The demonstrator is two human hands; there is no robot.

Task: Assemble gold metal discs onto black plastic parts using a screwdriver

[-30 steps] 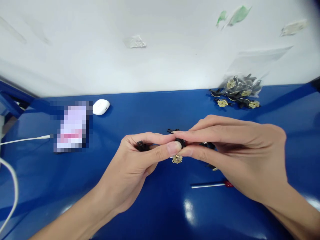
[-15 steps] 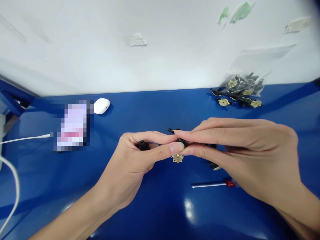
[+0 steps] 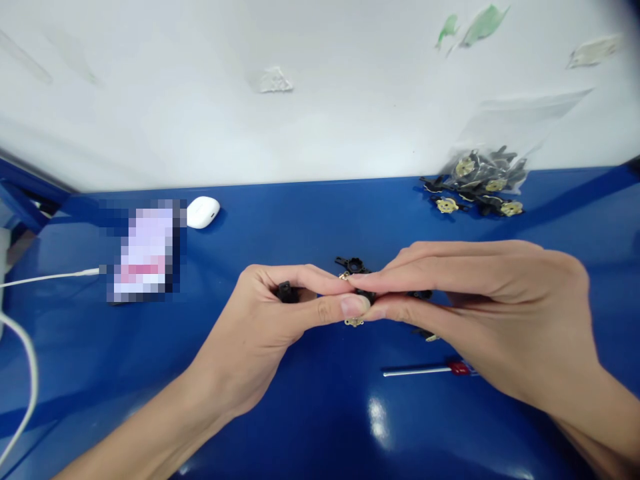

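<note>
My left hand (image 3: 260, 327) pinches a small black part (image 3: 366, 294) between thumb and forefinger, and my right hand (image 3: 510, 307) grips the same part from the other side. The fingertips of both hands meet and cover most of it. A bit of brass-coloured metal (image 3: 344, 276) shows by the left fingertip. Another black piece (image 3: 287, 292) sits in the crook of my left hand. Just beyond the fingers is a black ring-shaped part (image 3: 355, 265). Below the left thumb, the edge of a brass-coloured plate (image 3: 355, 322) shows; I cannot tell whether it is held.
A screwdriver (image 3: 420, 371) with a red collar lies near my right hand, its handle end hidden. Several black and brass parts (image 3: 447, 205) lie by a clear plastic bag (image 3: 500, 167) at the wall. A blurred phone-like object (image 3: 147, 253) and a white earbud case (image 3: 203, 212) are at left.
Both hands have shifted slightly, and the fingertips sit a little lower. More of the black ring-shaped part shows behind them, and less of the brass-coloured plate below.
</note>
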